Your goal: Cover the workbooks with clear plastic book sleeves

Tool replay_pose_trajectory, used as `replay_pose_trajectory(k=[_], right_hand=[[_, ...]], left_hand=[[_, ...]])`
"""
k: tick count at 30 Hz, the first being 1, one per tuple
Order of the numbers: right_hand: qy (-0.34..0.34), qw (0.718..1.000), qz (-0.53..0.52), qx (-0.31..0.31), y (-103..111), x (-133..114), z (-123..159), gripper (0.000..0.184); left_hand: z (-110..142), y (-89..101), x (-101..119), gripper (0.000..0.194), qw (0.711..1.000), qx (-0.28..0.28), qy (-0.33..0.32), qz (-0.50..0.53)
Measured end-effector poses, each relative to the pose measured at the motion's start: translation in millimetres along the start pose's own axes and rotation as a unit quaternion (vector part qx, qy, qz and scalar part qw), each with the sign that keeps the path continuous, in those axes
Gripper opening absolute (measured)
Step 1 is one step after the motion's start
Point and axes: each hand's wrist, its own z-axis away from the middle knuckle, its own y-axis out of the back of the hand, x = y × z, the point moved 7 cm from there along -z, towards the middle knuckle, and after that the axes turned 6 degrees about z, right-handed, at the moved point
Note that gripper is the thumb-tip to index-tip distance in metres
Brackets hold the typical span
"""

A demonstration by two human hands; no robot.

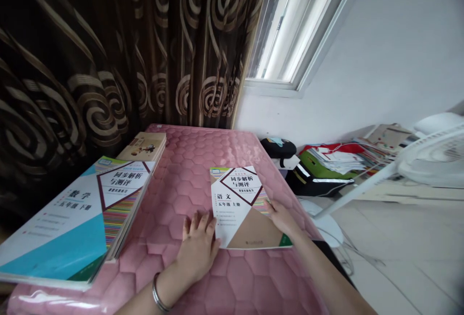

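A workbook (241, 206) with a white, brown and striped cover lies flat on the pink quilted table cover (203, 155). My left hand (198, 243) lies flat on the cover, fingers stretched out, touching the book's left edge. My right hand (282, 218) rests on the book's right edge, fingers laid on its cover. A bangle (157, 293) circles my left wrist.
A stack of workbooks (78, 218) with a blue and white top cover sits at the table's left, a smaller brown book (144, 147) behind it. Dark patterned curtain (108, 49) hangs behind. On the floor right: a dark bag (278, 148), piled papers (337, 158), a white fan (431, 153).
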Motion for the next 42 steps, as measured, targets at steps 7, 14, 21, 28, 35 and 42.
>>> replay_pose_trajectory(k=[7,14,21,28,35,42], right_hand=[[-0.01,1.0,0.029,0.008,0,5,-2,0.036],[-0.041,0.995,0.086,-0.007,5,2,-4,0.036],[-0.044,0.99,0.131,0.02,9,-2,0,0.034],[-0.056,0.989,0.131,0.033,7,1,3,0.031],[-0.048,0.985,0.152,0.059,9,-5,11,0.03],[-0.025,0.983,0.16,0.086,7,-7,15,0.032]], left_hand=[[0,-19.4,-5,0.066,1.0,0.011,-0.027,0.008],[1,-15.0,-3,0.066,1.0,0.007,-0.015,0.006],[0,-3.2,-2,0.069,0.999,-0.041,0.0,0.02],[-2,-5.1,-3,0.064,1.0,-0.023,0.007,0.001],[-2,-6.3,-3,0.063,1.0,-0.016,0.005,0.001],[1,-8.1,-5,0.065,1.0,-0.023,0.006,0.006]])
